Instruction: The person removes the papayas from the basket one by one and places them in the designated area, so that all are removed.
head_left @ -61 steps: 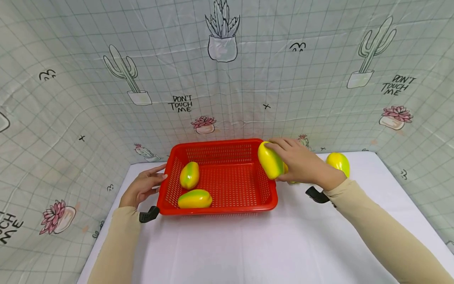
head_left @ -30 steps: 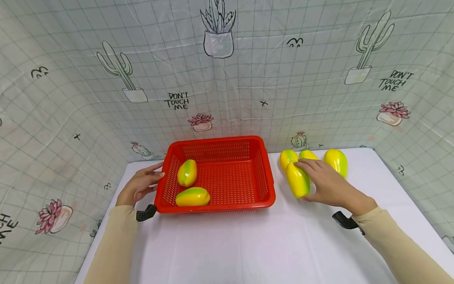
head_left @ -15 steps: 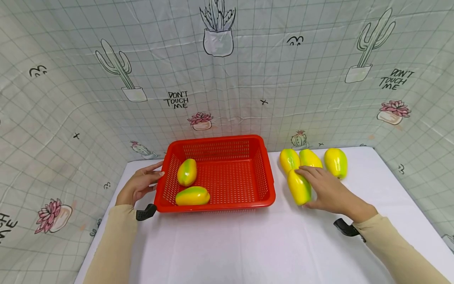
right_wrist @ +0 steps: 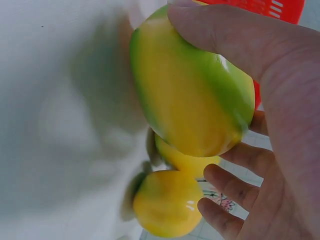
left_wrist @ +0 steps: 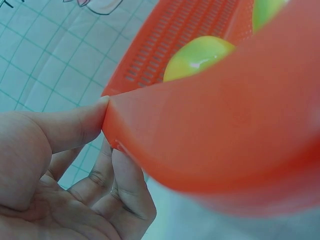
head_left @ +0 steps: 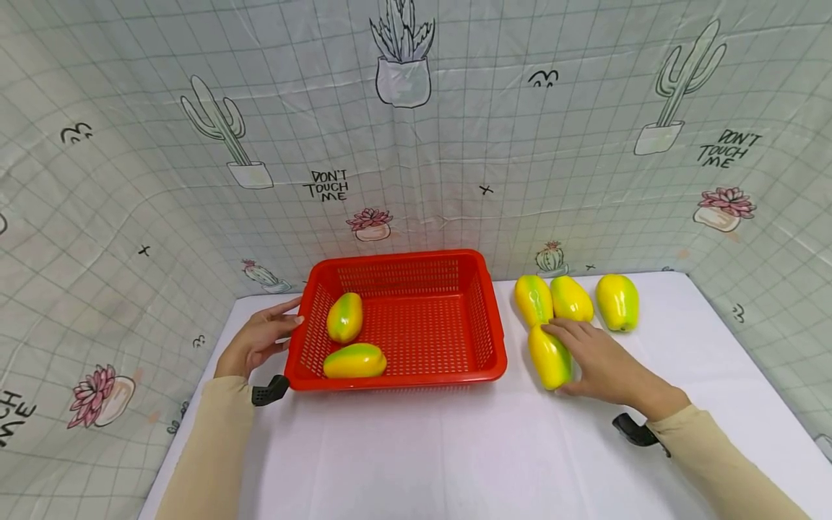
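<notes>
My left hand (head_left: 260,339) pinches the left rim of a red plastic basket (head_left: 396,385), thumb on top and fingers curled beneath, as the left wrist view shows. Inside the basket lie two yellow-green papayas, one upright in the frame (head_left: 345,318) and one lying sideways (head_left: 354,361). Right of the basket, my right hand (head_left: 604,365) grips another papaya (head_left: 549,357) low over the white table. In the right wrist view, the thumb lies across this held papaya (right_wrist: 187,95) and some fingers extend past it.
Behind the held papaya, three more papayas rest by the back wall: a left one (head_left: 534,297), a middle one (head_left: 572,300) and a right one (head_left: 617,302). The white tablecloth (head_left: 403,455) spreads in front. A cactus-print cloth (head_left: 455,144) hangs behind and at the sides.
My right hand has carried the papaya from above the basket's right rim rightward, then down and toward me to the table in front of the others. The left hand stays at the rim.
</notes>
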`<state>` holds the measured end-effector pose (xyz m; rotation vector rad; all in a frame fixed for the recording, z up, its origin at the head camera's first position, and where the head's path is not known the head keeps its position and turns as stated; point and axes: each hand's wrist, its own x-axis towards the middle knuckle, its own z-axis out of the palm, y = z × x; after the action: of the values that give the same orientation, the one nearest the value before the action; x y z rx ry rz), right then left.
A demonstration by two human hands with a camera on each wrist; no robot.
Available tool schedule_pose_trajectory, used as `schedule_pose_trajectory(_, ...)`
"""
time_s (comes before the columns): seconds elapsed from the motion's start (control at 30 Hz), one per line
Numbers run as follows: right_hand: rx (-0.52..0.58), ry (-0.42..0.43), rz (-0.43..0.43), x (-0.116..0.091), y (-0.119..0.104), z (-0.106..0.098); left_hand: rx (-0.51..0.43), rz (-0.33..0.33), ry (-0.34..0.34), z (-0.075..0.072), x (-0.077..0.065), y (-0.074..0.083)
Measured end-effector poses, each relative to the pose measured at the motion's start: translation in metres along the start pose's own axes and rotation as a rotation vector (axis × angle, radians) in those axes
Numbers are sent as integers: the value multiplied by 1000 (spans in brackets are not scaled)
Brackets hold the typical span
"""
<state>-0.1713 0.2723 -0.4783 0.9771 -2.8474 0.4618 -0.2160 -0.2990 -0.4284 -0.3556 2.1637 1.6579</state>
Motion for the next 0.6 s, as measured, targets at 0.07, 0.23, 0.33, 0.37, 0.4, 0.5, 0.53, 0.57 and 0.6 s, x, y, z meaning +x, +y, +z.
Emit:
schedule_pose_trajectory(0.07,1,-2,-4,-1,0,2,-1,-1,0,0,0,0)
schedule_pose_trajectory(0.23,3,-6,-8,-2,1,6,0,-6,4,1,0,1)
schedule_pose_trajectory(0.33,5,-7,-9,-2,2,7,3,-10,7,1,0,1)
schedule_pose_trajectory(0.37,6,-6,-10,-2,2,7,3,-12,7,1,0,1)
schedule_pose_trajectory(0.4,6,-2,-14,-2,2,8,3,-14,8,1,0,1)
schedule_pose_trajectory(0.5,4,13,-32,-2,2,8,-2,-17,11,1,0,1)
schedule_pose_trajectory(0.53,1,18,-39,-2,2,9,-4,-18,12,1,0,1)
schedule_pose_trajectory(0.57,-1,22,-44,-2,2,9,-3,-18,12,1,0,1)
schedule_pose_trajectory(0.6,-3,24,-46,-3,2,9,-3,-17,12,1,0,1)
